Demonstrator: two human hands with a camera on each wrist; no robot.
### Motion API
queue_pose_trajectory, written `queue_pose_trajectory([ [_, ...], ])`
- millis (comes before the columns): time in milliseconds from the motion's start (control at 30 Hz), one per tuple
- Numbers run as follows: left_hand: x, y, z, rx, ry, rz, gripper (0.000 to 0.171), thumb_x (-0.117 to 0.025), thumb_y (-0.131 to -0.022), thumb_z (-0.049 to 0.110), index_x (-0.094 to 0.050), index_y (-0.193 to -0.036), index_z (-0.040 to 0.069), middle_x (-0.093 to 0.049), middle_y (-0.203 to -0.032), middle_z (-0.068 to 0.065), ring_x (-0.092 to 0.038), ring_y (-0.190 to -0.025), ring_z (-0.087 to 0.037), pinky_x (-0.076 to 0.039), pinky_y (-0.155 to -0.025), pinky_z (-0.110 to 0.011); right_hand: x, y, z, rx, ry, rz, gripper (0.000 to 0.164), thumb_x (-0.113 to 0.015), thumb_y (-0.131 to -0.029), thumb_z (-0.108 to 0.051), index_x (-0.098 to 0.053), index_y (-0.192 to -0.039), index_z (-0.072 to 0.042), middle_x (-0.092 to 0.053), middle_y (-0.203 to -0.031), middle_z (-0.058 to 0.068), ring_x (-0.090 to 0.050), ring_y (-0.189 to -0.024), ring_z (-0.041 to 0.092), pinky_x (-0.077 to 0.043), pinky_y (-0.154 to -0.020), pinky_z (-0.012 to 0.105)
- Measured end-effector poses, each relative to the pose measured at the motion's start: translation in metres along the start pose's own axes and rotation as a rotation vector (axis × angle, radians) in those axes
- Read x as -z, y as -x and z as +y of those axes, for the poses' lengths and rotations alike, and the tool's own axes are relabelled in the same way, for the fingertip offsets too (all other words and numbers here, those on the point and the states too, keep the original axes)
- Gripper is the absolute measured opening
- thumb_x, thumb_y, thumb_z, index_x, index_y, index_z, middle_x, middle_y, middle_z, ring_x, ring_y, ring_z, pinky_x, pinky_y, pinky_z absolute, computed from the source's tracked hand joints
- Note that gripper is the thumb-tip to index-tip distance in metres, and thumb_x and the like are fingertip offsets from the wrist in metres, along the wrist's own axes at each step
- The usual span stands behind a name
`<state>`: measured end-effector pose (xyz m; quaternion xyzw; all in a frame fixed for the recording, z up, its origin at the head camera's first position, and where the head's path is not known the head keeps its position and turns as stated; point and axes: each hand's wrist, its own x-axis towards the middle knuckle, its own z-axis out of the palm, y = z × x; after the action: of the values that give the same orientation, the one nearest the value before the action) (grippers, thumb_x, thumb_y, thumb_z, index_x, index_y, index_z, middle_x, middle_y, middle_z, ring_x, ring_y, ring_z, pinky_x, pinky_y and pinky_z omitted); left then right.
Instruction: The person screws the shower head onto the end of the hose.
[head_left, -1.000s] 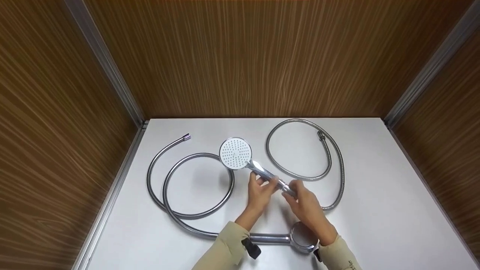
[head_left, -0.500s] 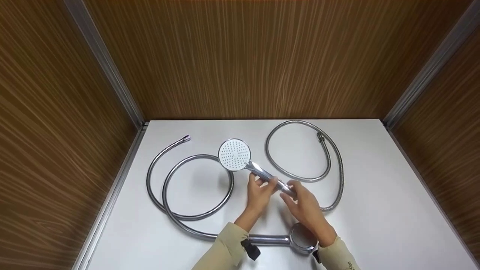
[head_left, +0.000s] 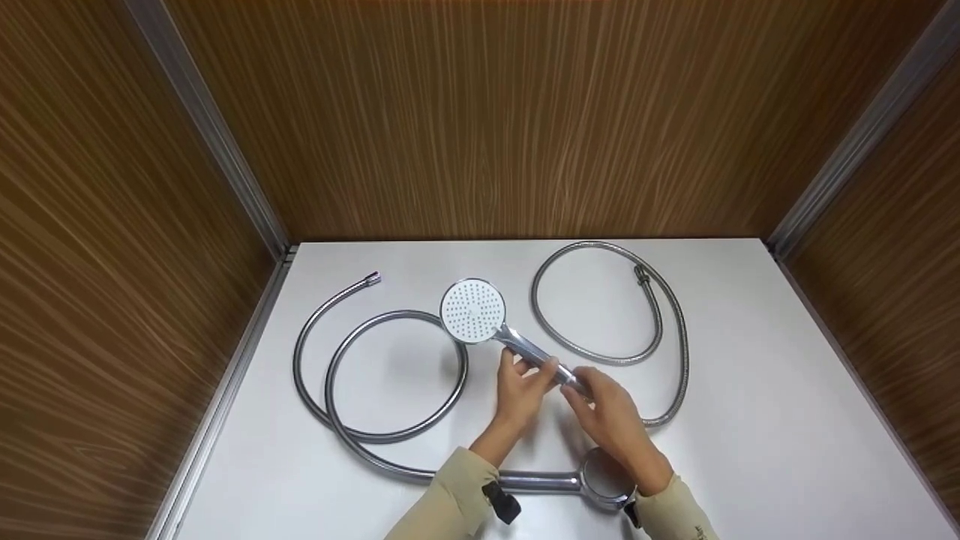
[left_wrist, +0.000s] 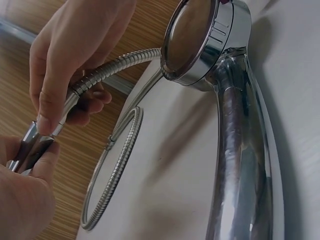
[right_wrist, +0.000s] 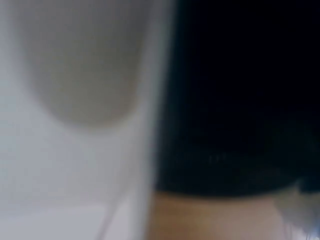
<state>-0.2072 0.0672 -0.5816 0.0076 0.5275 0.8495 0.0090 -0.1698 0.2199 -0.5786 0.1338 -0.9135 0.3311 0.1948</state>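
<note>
A chrome hand shower head [head_left: 473,310] with a white, dotted face is held above the table, face up and tilted. My left hand [head_left: 519,390] grips its handle near the lower end. At that end, my right hand [head_left: 611,412] pinches the metal end fitting of a shower hose [left_wrist: 105,70] between thumb and fingers. In the left wrist view the fitting meets the handle's end; the joint itself is partly hidden by fingers. A second chrome shower head [head_left: 540,481], with another hose [head_left: 397,435] running from its handle, lies beneath my forearms. The right wrist view is dark and blurred.
The held shower head's hose [head_left: 683,352] loops over the back right of the white table [head_left: 772,420], its far end inside the loop. A loose end fitting [head_left: 373,278] of the other hose lies at the back left. Wood-grain panels [head_left: 480,120] enclose the back and sides.
The right hand's fingers have shifted slightly around the hose fitting. The shower head has tipped very little; the left hand keeps its grip, and the things on the table lie as before.
</note>
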Motion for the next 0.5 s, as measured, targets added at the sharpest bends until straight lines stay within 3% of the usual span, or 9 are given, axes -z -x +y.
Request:
queue_pose_trajectory([
  [267, 0.0006, 0.0000, 0.0008, -0.011, 0.006, -0.015, 0.050, -0.074, -0.094, -0.002, -0.041, -0.132, -0.004, -0.067, -0.104, -0.018, -0.077, -0.090, -0.026, -0.066, -0.091, -0.041, -0.0020, -0.0007, -0.0017, 0.007, 0.027, 0.035, 0.028, -0.083, -0.089, -0.010, -0.065, -0.110, -0.005, -0.075, -0.086, 0.006, -0.071, -0.076, 0.021, -0.063, -0.070, 0.041],
  [500, 0.0024, 0.0004, -0.0004, -0.005, 0.001, -0.026, 0.053, -0.074, -0.095, -0.001, -0.040, -0.135, -0.005, -0.067, -0.105, -0.018, -0.076, -0.090, -0.024, -0.066, -0.092, -0.040, -0.0022, 0.0005, -0.0008, 0.048, 0.013, 0.045, 0.023, -0.081, -0.092, -0.009, -0.067, -0.109, -0.006, -0.076, -0.092, 0.005, -0.075, -0.083, 0.024, -0.064, -0.077, 0.045],
])
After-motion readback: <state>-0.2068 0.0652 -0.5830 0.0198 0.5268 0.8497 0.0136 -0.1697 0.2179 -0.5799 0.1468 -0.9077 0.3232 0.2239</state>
